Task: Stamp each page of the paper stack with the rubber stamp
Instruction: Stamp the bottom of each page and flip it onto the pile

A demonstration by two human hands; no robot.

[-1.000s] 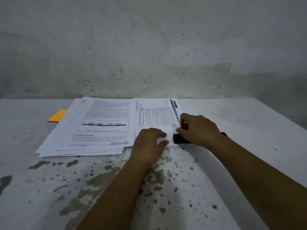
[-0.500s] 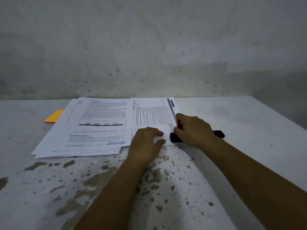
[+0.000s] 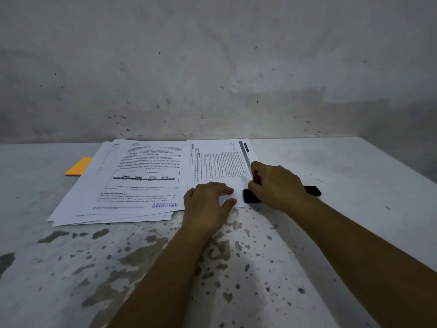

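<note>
Two hands have scarcely shifted over the last second, and that stillness is the news here: apart from a small drift of the camera, nothing on the mottled grey table (image 3: 236,268) has moved. The left hand (image 3: 208,204) still lies on the near edge of the white printed page on the right (image 3: 220,162), its fingers (image 3: 224,189) loosely spread and lightly bent, pressing the sheet flat. The right hand (image 3: 276,185) stays curled round the red-handled rubber stamp (image 3: 256,178), of which only a sliver of red shows between thumb and fingers; it sits over the long black ink pad (image 3: 312,189) just beside the right edge of that page. Whether the stamp face touches the pad is hidden. To the left lies the fanned stack of white printed pages (image 3: 132,181), the top one bearing a blue "APPROVED" mark (image 3: 164,205) at its near right corner, and a flat orange pad (image 3: 79,166) peeks out at its far left. The right-hand page shows no mark yet, so the person is probably inking the stamp, and the press onto this sheet is still to come.
</note>
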